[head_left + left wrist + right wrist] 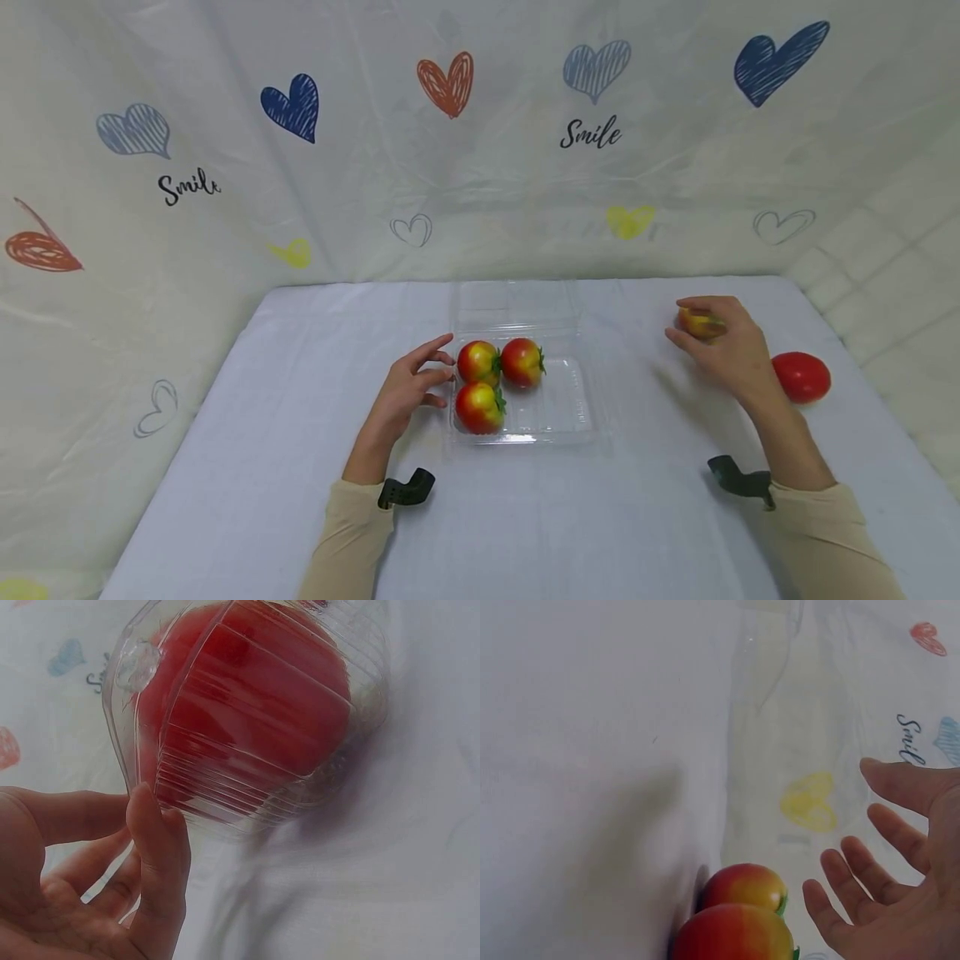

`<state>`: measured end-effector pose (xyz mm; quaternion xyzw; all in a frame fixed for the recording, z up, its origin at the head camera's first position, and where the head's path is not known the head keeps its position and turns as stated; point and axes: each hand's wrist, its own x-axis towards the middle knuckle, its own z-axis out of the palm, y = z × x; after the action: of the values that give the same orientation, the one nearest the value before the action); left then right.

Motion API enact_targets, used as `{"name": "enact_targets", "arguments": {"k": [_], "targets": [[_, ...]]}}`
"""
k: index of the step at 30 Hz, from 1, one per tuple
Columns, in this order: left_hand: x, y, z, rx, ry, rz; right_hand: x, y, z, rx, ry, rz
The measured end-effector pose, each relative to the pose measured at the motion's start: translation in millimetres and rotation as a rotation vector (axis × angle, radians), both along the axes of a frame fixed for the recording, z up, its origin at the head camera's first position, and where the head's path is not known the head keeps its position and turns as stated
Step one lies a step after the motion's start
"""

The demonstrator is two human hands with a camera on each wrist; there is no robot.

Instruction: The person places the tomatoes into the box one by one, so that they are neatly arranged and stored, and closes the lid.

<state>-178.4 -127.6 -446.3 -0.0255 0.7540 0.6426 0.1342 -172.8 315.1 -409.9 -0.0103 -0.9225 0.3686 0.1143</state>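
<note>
In the head view, a clear plastic clamshell box [555, 421] holds three red-and-yellow fruits with green leafy tops, among them a front fruit [477, 410]. My left hand [405, 387] is at the box's left side, its fingers apart. Up close in the left wrist view, fingertips [142, 810] come right to the rim of the box [247, 780]. My right hand [723, 342] is over another red-and-yellow fruit [693, 323], partly hiding it. The right wrist view shows that hand [900, 877] with fingers spread, beside two red-and-yellow fruits, the larger one [731, 934] in front.
A red fruit [801, 377] lies on the right part of the table, beside the right forearm. The box's lid [517, 304] is folded back towards the rear table edge. White cloth [300, 467] covers the table, and a printed curtain [510, 167] hangs behind it.
</note>
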Motion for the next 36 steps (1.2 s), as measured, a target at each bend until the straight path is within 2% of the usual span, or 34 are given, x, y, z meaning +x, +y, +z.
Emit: {"name": "enact_targets", "arguments": {"k": [3, 15, 22, 36], "targets": [[-0.1, 0, 0.7, 0.001, 0.000, 0.000, 1.6, 3, 2.7, 0.002, -0.036, -0.017], [-2.2, 0, 0.6, -0.002, -0.003, -0.006, 4.2, 21, 2.9, 0.008, -0.081, -0.044], [-1.3, 0, -0.7, 0.007, 0.011, -0.016, 6.2, 29, 2.0, 0.022, -0.066, -0.040], [-0.6, -1, -0.8, 0.021, 0.003, -0.009, 8.2, 46, -0.3, 0.033, -0.118, -0.016]]}}
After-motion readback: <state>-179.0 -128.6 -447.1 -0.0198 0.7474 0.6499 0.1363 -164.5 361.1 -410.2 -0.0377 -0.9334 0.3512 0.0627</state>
